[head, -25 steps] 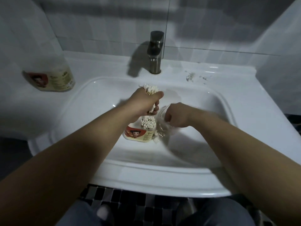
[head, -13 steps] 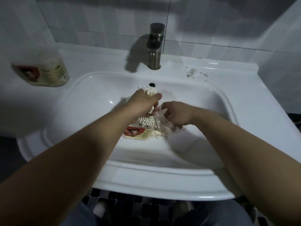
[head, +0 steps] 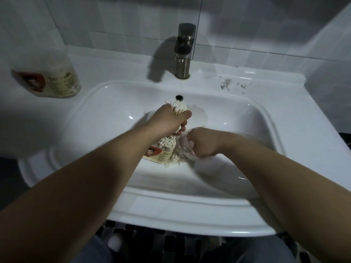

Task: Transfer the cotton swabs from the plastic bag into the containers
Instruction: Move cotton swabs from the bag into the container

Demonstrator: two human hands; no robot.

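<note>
My left hand (head: 171, 120) is closed around a bundle of cotton swabs (head: 178, 108) whose white tips stick out above the fist. Right below it, in the sink basin, stands a round container (head: 161, 154) with a red-and-cream label, filled with upright swabs. My right hand (head: 201, 142) is clenched on the crumpled clear plastic bag (head: 185, 149) just right of the container. A few loose swabs lie under the bag. A second labelled container (head: 57, 78) stands on the counter at the far left.
The white sink (head: 256, 130) has a dark overflow hole (head: 179, 97) behind my left hand. A metal faucet (head: 184, 52) rises at the back centre. Small scraps (head: 226, 85) lie on the counter at the back right. Tiled walls close in behind and on both sides.
My right hand has dropped lower and closer to the container, bunching the bag. My left hand keeps the swab bundle above the container. The view has tilted slightly.
</note>
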